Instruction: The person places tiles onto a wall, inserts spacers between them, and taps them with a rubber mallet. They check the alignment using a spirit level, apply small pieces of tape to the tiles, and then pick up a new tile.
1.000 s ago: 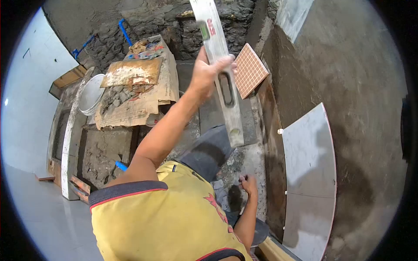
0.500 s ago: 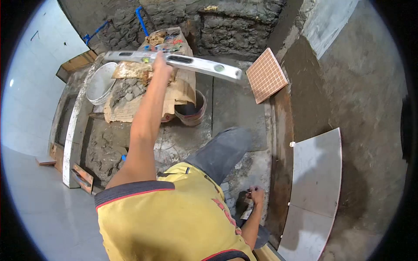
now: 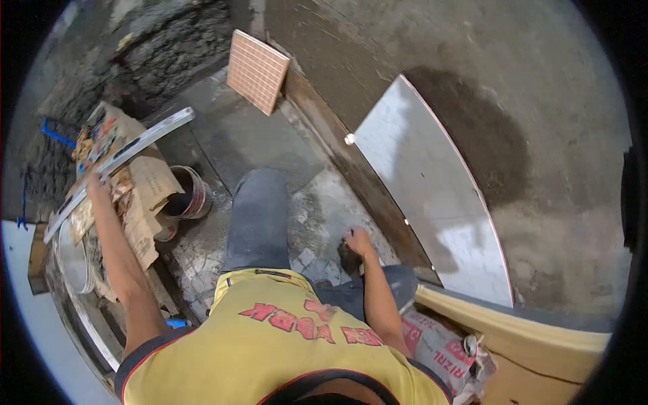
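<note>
Lowered since the earlier frame, my left hand [image 3: 100, 181] grips the level [image 3: 118, 162] over cardboard [image 3: 145, 196]. Right hand [image 3: 356, 241] rests on the floor [image 3: 317, 216], fingers curled; I cannot tell their contents.

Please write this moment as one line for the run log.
left hand: holds level over cardboard | right hand: on floor, near wall tile | bucket beside cardboard

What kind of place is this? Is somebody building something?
It looks like a room being tiled. Large grey tiles already cover part of a rough cement wall, the left hand holds a long spirit level, and a mortar bucket stands nearby.
</note>
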Available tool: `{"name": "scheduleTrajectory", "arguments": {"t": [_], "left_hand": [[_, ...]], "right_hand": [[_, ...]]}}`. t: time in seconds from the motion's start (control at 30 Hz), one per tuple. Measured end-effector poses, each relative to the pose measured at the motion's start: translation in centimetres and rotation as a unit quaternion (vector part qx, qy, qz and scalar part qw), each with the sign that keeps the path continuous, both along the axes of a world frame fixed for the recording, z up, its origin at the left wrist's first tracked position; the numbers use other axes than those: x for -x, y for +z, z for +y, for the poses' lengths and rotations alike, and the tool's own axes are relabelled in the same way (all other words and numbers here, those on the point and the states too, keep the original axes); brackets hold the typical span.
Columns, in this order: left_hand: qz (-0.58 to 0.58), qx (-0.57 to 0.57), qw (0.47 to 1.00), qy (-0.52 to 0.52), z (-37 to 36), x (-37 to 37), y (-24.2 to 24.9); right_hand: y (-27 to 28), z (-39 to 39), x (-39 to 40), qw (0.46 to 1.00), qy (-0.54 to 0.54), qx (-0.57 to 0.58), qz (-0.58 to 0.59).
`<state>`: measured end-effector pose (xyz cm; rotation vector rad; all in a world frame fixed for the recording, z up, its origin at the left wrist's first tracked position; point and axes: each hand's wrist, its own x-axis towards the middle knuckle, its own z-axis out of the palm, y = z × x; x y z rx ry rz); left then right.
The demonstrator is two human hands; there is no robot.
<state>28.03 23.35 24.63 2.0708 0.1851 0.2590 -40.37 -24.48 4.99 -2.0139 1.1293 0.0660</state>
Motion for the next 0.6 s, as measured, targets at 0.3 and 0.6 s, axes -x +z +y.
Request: {"name": "scheduleTrajectory", "arguments": {"t": [0.3, 0.6], "left_hand": [[0.008, 0.047, 0.880, -0.473, -23.3, 26.7, 2.8], [0.057, -0.425, 0.662, -0.615, -34.4, 32.7, -6.4]], "right_hand": [[8.1, 1.3, 1.6, 0.998, 0.010, 0.059, 0.024], [13.5, -0.1, 12.6, 0.987, -0.075, 0.139, 0.036]]}}
